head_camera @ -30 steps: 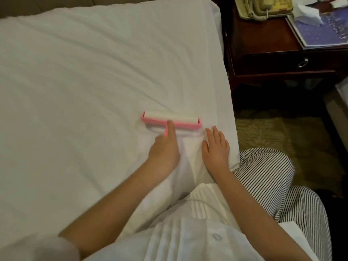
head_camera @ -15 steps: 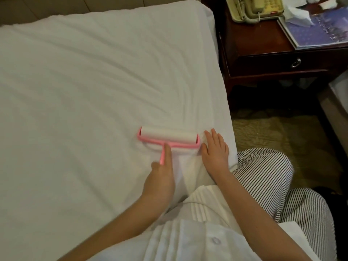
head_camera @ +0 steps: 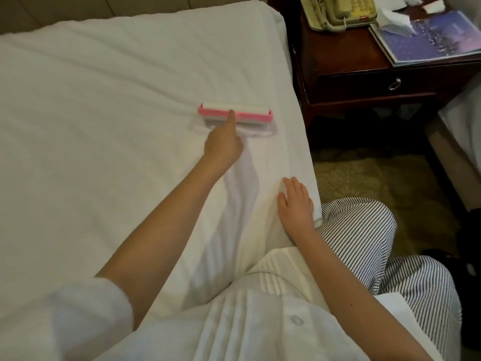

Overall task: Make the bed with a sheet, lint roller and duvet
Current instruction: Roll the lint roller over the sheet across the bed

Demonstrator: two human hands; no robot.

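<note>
Roller looks light, rigid; L hand wraps handle, index on frame. Sheet soft, creasy; R hand flat, pins it.

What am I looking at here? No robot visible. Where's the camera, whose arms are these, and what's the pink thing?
There is no robot here: a person is doing the task with bare hands. There is only one camera, worn on the person's head and looking forward and down, so the arms coming in from the bottom are the wearer's own. The surface is a bed covered with a white sheet. The pink thing is a lint roller resting on the sheet. The left hand grips its handle, with the index finger stretched along it. The right hand holds nothing and lies flat on the sheet near the bed's edge. Beside the bed stands a dark wooden nightstand with a telephone and a booklet on top.
</note>
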